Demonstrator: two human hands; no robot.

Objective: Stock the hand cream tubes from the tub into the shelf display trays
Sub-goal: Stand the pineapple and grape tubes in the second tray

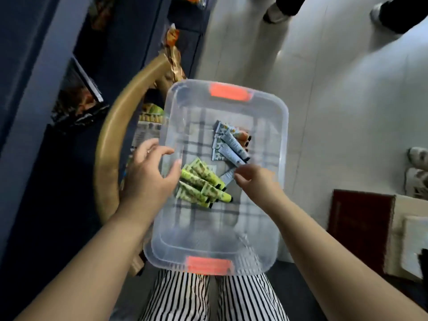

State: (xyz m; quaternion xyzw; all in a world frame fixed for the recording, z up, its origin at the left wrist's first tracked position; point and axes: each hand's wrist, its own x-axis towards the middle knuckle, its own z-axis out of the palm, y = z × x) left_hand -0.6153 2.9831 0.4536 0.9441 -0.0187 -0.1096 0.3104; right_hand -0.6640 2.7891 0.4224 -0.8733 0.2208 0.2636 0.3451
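Note:
A clear plastic tub [281,144] with orange latches sits in front of me, on a wooden chair, it seems. Inside lie several green hand cream tubes [201,186] at the left and several grey-blue tubes [229,144] toward the far right, with orange ones partly hidden beneath them. My right hand [253,184] is inside the tub and pinches the end of a grey-blue tube [228,177]. My left hand [150,172] hovers over the tub's left rim with fingers spread, holding nothing.
A dark blue shelf unit [46,66] with packaged goods runs along the left. A curved wooden chair back [111,135] stands between shelf and tub, with more products [150,114] behind it. Other people's shoes [275,12] stand on the pale floor. A dark red book [361,218] lies at right.

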